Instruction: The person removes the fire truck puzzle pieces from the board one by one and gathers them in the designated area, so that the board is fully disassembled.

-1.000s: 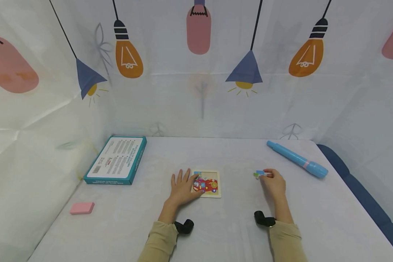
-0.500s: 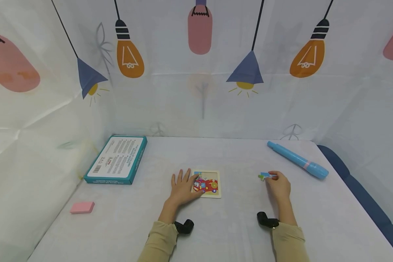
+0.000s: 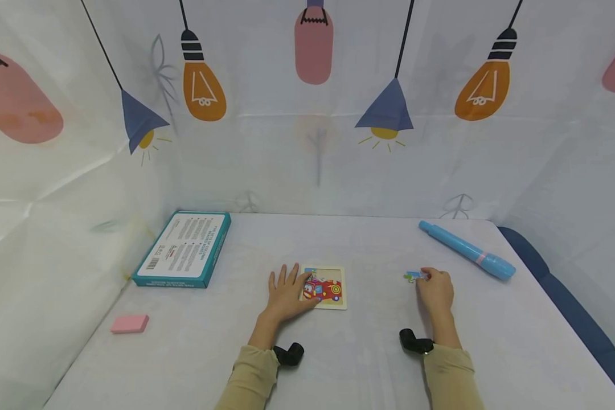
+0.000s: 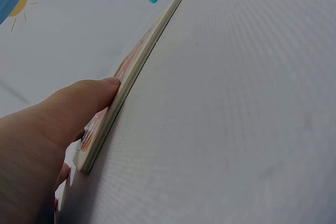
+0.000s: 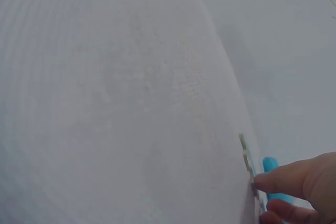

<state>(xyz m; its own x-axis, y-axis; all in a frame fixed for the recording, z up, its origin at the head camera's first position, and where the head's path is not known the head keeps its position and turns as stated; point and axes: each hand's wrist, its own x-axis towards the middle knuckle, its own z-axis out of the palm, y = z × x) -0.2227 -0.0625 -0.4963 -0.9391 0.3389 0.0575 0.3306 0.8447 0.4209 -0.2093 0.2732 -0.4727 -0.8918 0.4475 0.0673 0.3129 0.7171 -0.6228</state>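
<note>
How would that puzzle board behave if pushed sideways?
The puzzle board would probably stay stiff, since its edge looks wooden. It seems apt to slide rather than tip, lying thin and flat, though the left hand resting on it may add drag.

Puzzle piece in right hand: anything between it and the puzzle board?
Nothing visible in the head view between the puzzle piece and puzzle board. The left hand overlaps the board's left part, away from the piece.

Ok so there's a red vehicle (image 3: 331, 291) on the puzzle board (image 3: 334, 273), teal-and-white box (image 3: 184, 246), pink block (image 3: 130, 324), blue marker (image 3: 456, 244), pink band (image 3: 480, 258).
</note>
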